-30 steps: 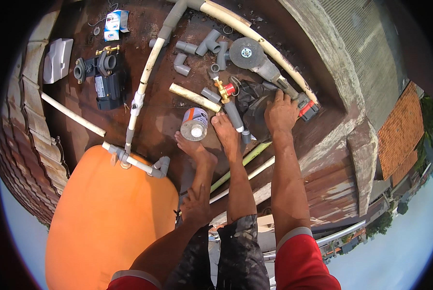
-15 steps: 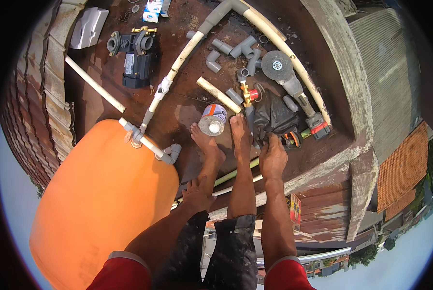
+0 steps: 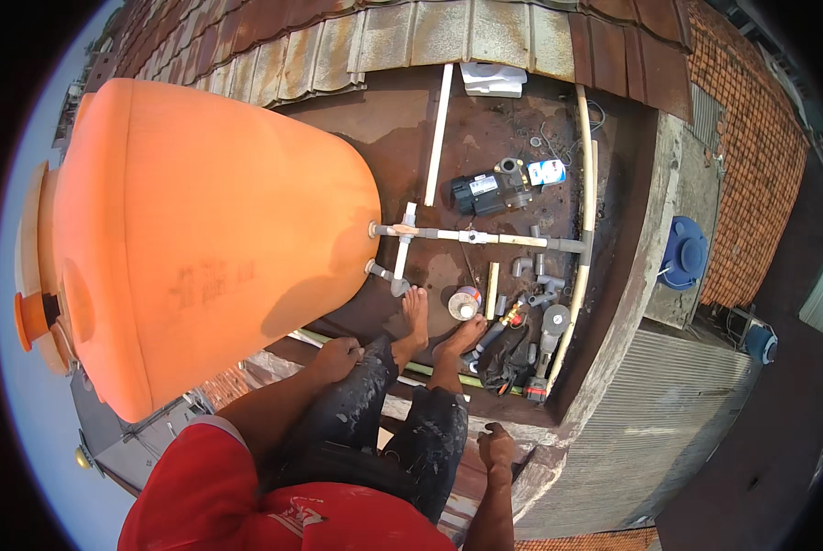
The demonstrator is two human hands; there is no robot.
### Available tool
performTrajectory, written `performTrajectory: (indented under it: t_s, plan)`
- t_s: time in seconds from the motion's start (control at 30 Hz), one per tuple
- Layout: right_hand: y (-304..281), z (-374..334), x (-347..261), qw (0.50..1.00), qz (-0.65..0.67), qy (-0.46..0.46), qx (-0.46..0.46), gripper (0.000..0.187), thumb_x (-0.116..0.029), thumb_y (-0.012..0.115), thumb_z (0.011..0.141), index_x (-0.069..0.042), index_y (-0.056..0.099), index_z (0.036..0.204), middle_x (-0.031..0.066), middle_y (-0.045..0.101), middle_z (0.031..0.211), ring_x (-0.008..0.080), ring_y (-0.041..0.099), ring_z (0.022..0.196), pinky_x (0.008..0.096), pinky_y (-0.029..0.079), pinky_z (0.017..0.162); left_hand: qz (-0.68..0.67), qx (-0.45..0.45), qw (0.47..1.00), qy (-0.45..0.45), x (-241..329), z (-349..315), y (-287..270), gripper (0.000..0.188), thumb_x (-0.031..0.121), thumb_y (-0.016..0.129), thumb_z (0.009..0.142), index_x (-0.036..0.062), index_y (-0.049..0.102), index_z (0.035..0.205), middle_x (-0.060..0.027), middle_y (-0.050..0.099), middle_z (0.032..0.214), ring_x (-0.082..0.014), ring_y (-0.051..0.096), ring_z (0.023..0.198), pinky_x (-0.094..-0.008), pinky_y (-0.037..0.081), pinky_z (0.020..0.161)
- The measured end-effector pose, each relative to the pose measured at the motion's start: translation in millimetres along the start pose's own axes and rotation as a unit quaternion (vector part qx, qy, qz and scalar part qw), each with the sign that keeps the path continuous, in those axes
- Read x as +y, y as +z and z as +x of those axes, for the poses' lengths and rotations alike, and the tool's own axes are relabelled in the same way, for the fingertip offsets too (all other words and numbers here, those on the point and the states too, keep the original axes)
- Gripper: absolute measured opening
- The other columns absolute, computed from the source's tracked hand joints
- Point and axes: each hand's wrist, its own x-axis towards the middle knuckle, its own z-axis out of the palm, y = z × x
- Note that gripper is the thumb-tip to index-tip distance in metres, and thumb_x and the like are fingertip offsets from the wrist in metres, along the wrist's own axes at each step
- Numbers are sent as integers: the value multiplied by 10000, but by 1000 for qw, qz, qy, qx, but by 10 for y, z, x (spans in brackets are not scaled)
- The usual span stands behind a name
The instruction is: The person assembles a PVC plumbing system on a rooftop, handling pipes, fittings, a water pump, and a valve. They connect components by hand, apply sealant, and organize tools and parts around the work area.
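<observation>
My left hand (image 3: 338, 358) is beside my left knee, its fingers curled in and nothing visible in them. My right hand (image 3: 497, 446) is lower right, near the concrete ledge; its fingers are loosely bent and apart, with nothing seen in it. Beyond the hands, a can (image 3: 465, 302) stands between my feet. To its right are a cream pipe piece (image 3: 492, 290), a brass valve with a red handle (image 3: 514, 319) and a black bag (image 3: 506, 359). An angle grinder (image 3: 551, 338) lies past the bag. Several grey pipe fittings (image 3: 546, 283) are strewn beyond.
A large orange water tank (image 3: 219, 239) fills the left, joined to a white and grey pipe run (image 3: 512, 240). Farther back are a black pump (image 3: 485, 191), a small box (image 3: 547, 172) and a white foam piece (image 3: 492, 80). A concrete ledge (image 3: 614, 354) borders the right.
The view has swung left and drawn back, showing the whole tank. My right hand has come away from the black bag. My left hand has left the shin and curled.
</observation>
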Motion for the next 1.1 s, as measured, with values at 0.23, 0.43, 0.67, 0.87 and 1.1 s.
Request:
performTrajectory:
  t_s: [0.23, 0.43, 0.67, 0.87, 1.1]
  plan:
    - [-1723, -113, -679, 971, -187, -142, 36, 276, -260, 773, 946, 13, 805, 972, 192, 788, 787, 322, 799, 729, 469, 610, 739, -112, 185, 974, -63, -505, -950, -87, 612, 520, 578, 1102, -20, 786, 903, -243, 749, 858, -424, 749, 860, -546, 560, 838]
    - [-2860, -616, -3365, 909, -249, -307, 131, 341, -263, 733, 1028, 54, 742, 904, 255, 695, 782, 399, 606, 665, 536, 481, 678, -293, 86, 948, -91, -1811, -1610, 206, 722, 577, 515, 1109, 25, 790, 734, -143, 737, 675, -316, 741, 650, -475, 580, 687]
    - [-2001, -2130, -6056, 744, -167, -628, 158, 223, -145, 678, 1106, 66, 718, 1166, 192, 757, 1038, 297, 700, 896, 436, 562, 811, -479, 123, 854, -164, -2139, -2035, 1106, 556, 469, 557, 1081, -10, 824, 992, -130, 804, 867, -251, 744, 743, -432, 597, 706]
    - [-674, -3313, -6661, 491, -234, -839, 12, 140, -45, 705, 1056, 41, 724, 1165, 169, 714, 948, 330, 661, 813, 456, 524, 724, -600, 235, 750, -148, -1684, -2510, 1496, 548, 445, 569, 1087, -22, 815, 939, -159, 775, 869, -294, 726, 708, -433, 599, 644]
    - [737, -3930, -6935, 363, -284, -873, -160, 182, 11, 759, 936, 10, 742, 1117, 154, 727, 953, 341, 681, 832, 457, 539, 733, -541, 550, 592, -231, -2246, -3270, 530, 535, 461, 662, 1057, 36, 704, 1380, -296, 703, 1345, -443, 648, 1317, -511, 492, 1133]
